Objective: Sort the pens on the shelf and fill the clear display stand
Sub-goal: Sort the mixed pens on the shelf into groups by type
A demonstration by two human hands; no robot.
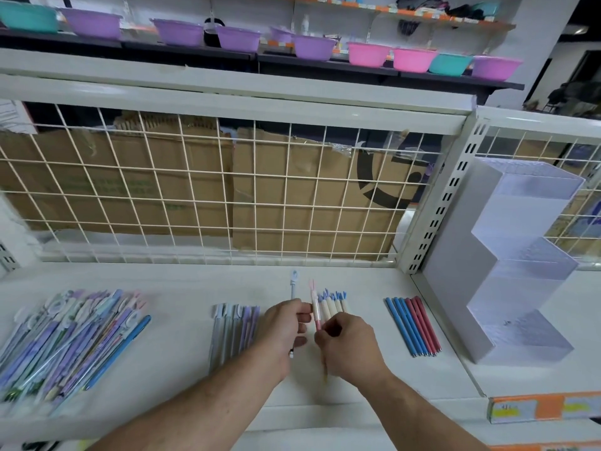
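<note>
On the white shelf (pixel 182 359) a large mixed heap of pens (pixel 68 333) lies at the left. Sorted rows lie further right: grey and purple pens (pixel 232 327), cream pens with blue tops (pixel 335 302), and blue and red pens (pixel 413 325). My left hand (pixel 284 323) grips a white pen with a pale blue top (pixel 293 283). My right hand (pixel 346 343) pinches a pink pen (pixel 315 307) beside the cream row. The clear stepped display stand (pixel 520 265) stands at the right with nothing visible in its compartments.
A cream wire grid (pixel 208 190) with cardboard behind it closes the back of the shelf. A slotted upright post (pixel 435 203) separates the stand's bay. Coloured plastic bowls (pixel 240 37) line the rack above. Orange price labels (pixel 540 406) run along the front edge at right.
</note>
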